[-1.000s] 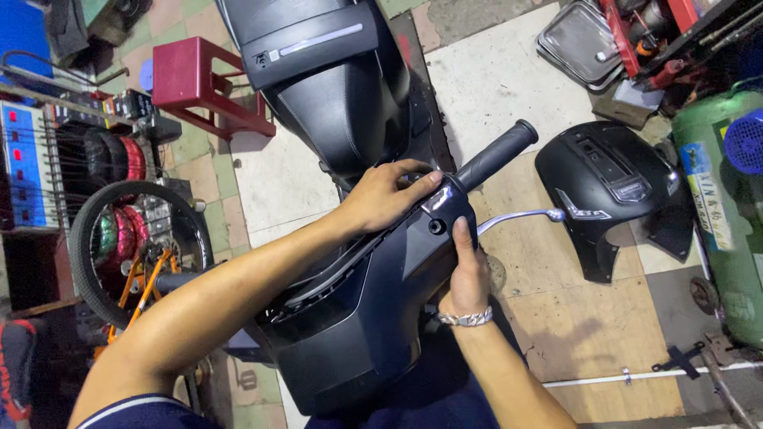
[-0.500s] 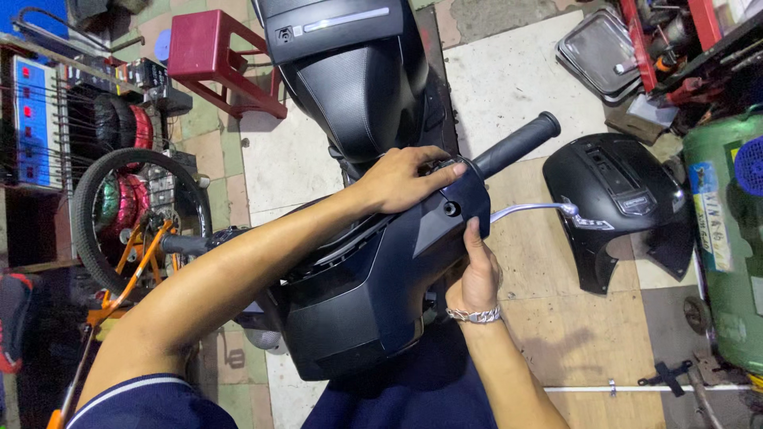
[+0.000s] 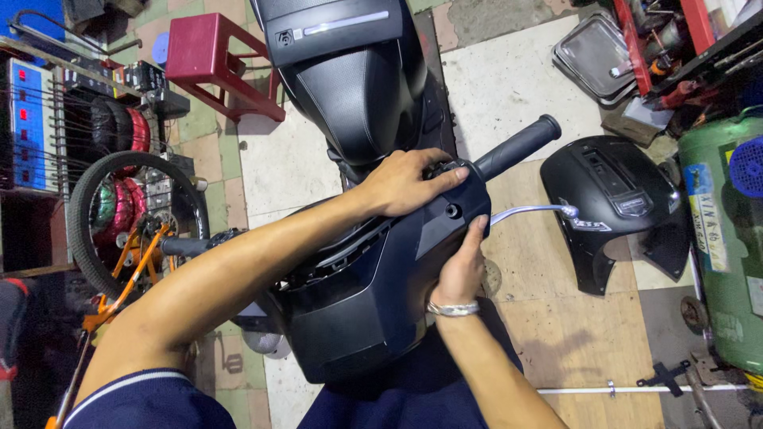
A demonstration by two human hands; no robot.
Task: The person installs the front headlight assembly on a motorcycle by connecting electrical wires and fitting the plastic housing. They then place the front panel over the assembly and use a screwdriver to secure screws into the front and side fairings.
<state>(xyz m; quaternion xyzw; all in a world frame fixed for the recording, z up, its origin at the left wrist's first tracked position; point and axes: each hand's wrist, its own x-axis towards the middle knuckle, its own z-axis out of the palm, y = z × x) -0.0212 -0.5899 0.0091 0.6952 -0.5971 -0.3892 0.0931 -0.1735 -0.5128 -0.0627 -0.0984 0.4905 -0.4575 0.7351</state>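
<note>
**Both hands on the scooter's handlebar cover**

Over the front of the scooter, my left hand lies across the top of the black handlebar cover, fingers spread flat and pressing near the switch housing just beside the rubber grip. It wraps nothing; the palm and fingers rest open on the plastic. My right hand comes up from below on the right side of the same cover, fingers together and laid against its edge, the fingertips close to a small round hole in the panel. I cannot tell whether the thumb hooks behind the panel. A metal bracelet sits at that wrist.

The silver brake lever sticks out to the right, just past my right fingertips. The grip points to the far right. Beyond the cover, the scooter seat runs away from me.

On the tiled floor to the right lies a loose black body panel, with a green tank further right. To the left stands a spoked wheel on an orange stand, and far left a red stool.
</note>
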